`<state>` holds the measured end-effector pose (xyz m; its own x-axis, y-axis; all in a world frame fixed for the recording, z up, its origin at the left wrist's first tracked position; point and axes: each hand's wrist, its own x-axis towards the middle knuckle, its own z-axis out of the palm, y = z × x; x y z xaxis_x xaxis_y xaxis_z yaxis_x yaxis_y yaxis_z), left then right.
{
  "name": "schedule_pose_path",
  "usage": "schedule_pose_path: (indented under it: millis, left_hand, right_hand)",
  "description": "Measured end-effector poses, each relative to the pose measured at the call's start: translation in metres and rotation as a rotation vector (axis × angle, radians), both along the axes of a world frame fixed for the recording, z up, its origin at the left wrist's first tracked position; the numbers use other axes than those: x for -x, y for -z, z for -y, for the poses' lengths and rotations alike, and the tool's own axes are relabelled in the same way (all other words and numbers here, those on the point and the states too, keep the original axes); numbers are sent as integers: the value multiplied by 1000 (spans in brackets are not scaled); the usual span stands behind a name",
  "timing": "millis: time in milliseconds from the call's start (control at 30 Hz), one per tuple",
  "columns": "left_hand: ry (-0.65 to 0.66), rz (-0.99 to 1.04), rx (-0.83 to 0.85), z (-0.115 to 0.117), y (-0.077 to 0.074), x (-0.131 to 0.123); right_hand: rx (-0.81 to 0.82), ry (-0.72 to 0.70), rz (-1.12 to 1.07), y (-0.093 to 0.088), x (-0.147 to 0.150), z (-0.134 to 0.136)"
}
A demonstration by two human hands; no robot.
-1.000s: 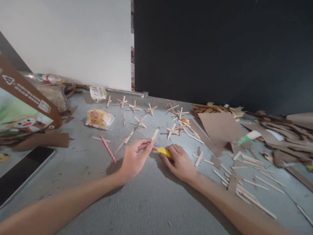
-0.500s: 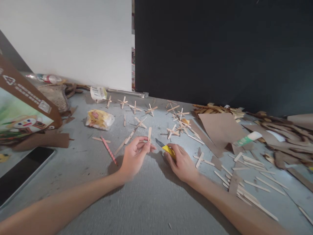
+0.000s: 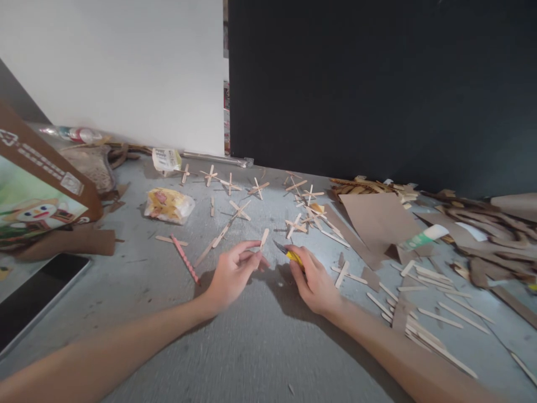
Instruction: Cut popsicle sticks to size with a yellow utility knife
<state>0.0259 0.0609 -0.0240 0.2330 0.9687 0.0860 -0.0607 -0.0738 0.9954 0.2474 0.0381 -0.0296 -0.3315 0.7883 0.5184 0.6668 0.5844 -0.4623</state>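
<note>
Between thumb and fingers, my left hand (image 3: 235,271) pinches a wooden craft stick (image 3: 264,239) that points up and away, tilted to the right. My right hand (image 3: 316,280) is closed around a yellow utility knife (image 3: 295,257). The knife's dark blade points left toward the stick, with a small gap between them. Left of my left hand, a pink twisted rod (image 3: 184,258) lies across a flat craft stick. Beyond both hands, several crossed craft sticks (image 3: 240,210) stand or lie on the grey table (image 3: 235,358).
Loose craft sticks (image 3: 440,319) are strewn at the right, near a glue stick (image 3: 425,237) and brown cardboard (image 3: 371,221). On the left are a phone (image 3: 39,299), a brown printed bag (image 3: 46,179) and a yellow packet (image 3: 168,205). A black panel (image 3: 377,89) rises behind.
The stick in my left hand has tipped to the right and sits lower. My right hand has shifted slightly right with the knife, and less of the yellow handle shows.
</note>
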Motion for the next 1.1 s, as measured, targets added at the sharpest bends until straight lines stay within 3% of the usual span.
schedule_pose_path:
  millis: [200,433,767,900,1100]
  left_hand:
    - [21,-81,-54,-2,-1,1]
    - [-10,-176,-145,-6,-1,3]
    - [26,-801,-489,-16,9,9]
    - [78,-1010,-554,-12,10,10]
    - [58,-962,-530,-20,-1,13]
  right_hand:
    - [-17,-18,17,-2,-1,1]
    - [-147,3,224,0,0,3]
    - [-217,40,223,2,-3,-2]
    - [-200,69,279,0,-3,1]
    - [-181,122,366,2,-3,3]
